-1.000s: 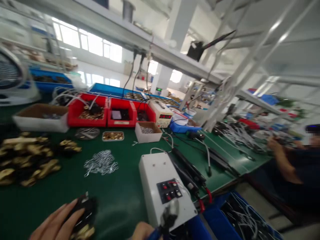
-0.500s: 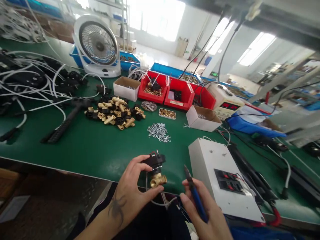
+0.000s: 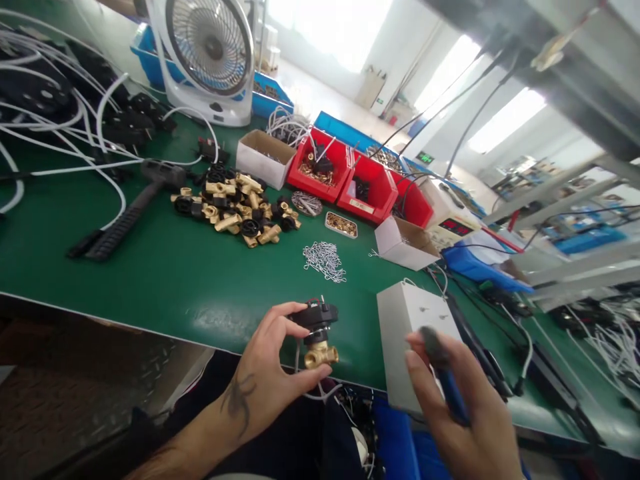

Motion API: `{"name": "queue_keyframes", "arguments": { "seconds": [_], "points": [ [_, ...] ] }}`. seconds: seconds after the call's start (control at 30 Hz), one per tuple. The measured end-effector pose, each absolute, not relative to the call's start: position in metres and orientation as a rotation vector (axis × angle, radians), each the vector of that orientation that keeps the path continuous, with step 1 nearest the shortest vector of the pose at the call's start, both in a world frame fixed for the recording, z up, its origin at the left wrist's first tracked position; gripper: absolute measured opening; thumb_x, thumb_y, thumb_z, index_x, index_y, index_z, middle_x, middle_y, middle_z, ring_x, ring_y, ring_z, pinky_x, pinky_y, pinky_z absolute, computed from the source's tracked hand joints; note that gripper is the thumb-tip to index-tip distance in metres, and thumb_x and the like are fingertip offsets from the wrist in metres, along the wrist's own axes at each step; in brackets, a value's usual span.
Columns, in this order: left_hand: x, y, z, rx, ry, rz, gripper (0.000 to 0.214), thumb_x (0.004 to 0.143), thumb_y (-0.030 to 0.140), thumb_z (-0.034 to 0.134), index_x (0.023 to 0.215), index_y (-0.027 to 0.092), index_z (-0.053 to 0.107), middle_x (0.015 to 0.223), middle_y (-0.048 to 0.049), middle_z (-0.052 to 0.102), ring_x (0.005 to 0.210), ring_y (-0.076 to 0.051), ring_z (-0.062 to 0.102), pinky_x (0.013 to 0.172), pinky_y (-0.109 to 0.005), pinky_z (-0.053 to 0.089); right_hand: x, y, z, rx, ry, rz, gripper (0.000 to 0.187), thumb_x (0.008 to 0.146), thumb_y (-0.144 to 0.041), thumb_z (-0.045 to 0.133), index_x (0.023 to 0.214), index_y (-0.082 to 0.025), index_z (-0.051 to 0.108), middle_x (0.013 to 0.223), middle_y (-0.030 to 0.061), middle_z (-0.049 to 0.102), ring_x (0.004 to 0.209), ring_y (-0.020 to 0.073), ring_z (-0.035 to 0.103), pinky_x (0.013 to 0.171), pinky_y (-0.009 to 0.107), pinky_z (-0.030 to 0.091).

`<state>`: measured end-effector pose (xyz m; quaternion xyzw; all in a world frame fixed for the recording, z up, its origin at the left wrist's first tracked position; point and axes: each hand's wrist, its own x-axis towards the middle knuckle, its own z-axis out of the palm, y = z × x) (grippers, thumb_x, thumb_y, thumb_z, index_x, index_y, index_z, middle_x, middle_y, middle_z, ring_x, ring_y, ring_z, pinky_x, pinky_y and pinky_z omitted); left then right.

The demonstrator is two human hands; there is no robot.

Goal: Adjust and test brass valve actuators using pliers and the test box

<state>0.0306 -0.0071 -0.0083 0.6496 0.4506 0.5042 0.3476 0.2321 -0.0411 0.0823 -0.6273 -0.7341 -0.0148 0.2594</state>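
My left hand (image 3: 273,363) is closed around a brass valve (image 3: 321,355) with a black actuator head (image 3: 320,313) on top. The thumb presses the brass body from below while the fingers rest on the black part. A pale cable trails down from it at the bench's front edge. Over the white box on the right, my right hand (image 3: 465,407) grips blue-handled pliers (image 3: 453,393); their dark tip points forward and is blurred. Beyond the valve lies a heap of small wire clips (image 3: 324,261).
Brass valve bodies (image 3: 240,210) are piled beside a black hammer (image 3: 135,213). Red bins (image 3: 367,193), small cartons (image 3: 265,160) and a tin of brass parts (image 3: 341,225) stand farther back. A fan (image 3: 210,53), tangled cables and a white box (image 3: 400,340) flank the green bench.
My right hand has moved right and up with the pliers, over the white box. The left hand keeps its hold on the valve. The camera view has tilted and shifted.
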Motion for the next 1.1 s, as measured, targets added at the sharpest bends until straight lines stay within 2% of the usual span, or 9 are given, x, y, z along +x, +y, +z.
{"name": "queue_keyframes", "arguments": {
  "seconds": [0.2,0.37,0.5,0.67,0.83,0.97,1.1],
  "points": [
    [0.029,-0.008,-0.01,1.679,1.184,1.309,0.034,0.067,0.016,0.078,0.088,0.021,0.053,0.119,-0.0108,0.062,0.113,-0.027,0.062,0.094,-0.048,0.053,0.234,-0.034,0.076,-1.755,-2.267,0.148,0.019,0.088,-0.016,0.045,0.096,-0.021,0.062,0.076,0.0033,0.066,0.062,0.0163,0.063,0.055,0.026,0.05],
    [0.028,-0.009,-0.011,1.661,1.164,1.315,0.034,0.067,0.016,0.079,0.088,0.021,0.052,0.12,-0.0099,0.061,0.112,-0.026,0.062,0.093,-0.047,0.054,0.236,-0.031,0.075,-1.718,-1.941,-0.066,0.014,0.089,-0.019,0.051,0.101,-0.022,0.057,0.083,0.0033,0.067,0.068,0.016,0.065,0.062,0.026,0.052],
    [0.027,-0.009,-0.009,1.659,1.182,1.315,0.033,0.067,0.016,0.078,0.086,0.021,0.052,0.118,-0.0105,0.061,0.111,-0.027,0.062,0.092,-0.048,0.054,0.233,-0.027,0.076,-1.738,-2.334,0.159,0.018,0.086,-0.016,0.046,0.093,-0.021,0.061,0.07,0.0016,0.064,0.057,0.0157,0.061,0.053,0.026,0.048],
    [0.027,-0.009,-0.009,1.657,1.155,1.305,0.032,0.068,0.017,0.078,0.086,0.021,0.052,0.118,-0.0102,0.061,0.111,-0.027,0.062,0.093,-0.049,0.054,0.234,-0.025,0.076,-1.725,-1.991,-0.045,0.013,0.087,-0.018,0.051,0.097,-0.021,0.057,0.078,0.0024,0.065,0.065,0.015,0.062,0.06,0.025,0.049],
    [0.027,-0.008,-0.01,1.648,1.157,1.315,0.033,0.067,0.016,0.079,0.087,0.02,0.052,0.118,-0.0104,0.06,0.112,-0.027,0.062,0.093,-0.049,0.053,0.232,-0.023,0.074,-1.722,-2.364,0.193,0.017,0.085,-0.015,0.046,0.09,-0.02,0.061,0.071,0.0025,0.064,0.056,0.0149,0.059,0.052,0.026,0.045],
    [0.028,-0.007,-0.011,1.656,1.135,1.321,0.034,0.068,0.016,0.079,0.087,0.02,0.051,0.118,-0.0101,0.06,0.11,-0.026,0.062,0.092,-0.049,0.054,0.235,-0.022,0.075,-1.644,-2.026,-0.053,0.016,0.085,-0.014,0.052,0.098,-0.022,0.056,0.079,0.0014,0.065,0.063,0.0146,0.06,0.058,0.025,0.047],
    [0.027,-0.008,-0.013,1.676,1.146,1.336,0.035,0.067,0.015,0.079,0.087,0.021,0.051,0.117,-0.0102,0.06,0.11,-0.027,0.062,0.091,-0.05,0.054,0.234,-0.019,0.076,-1.643,-2.435,0.103,0.019,0.081,-0.008,0.047,0.09,-0.022,0.058,0.068,0.0,0.061,0.053,0.0148,0.056,0.051,0.025,0.043]
  ]
}}
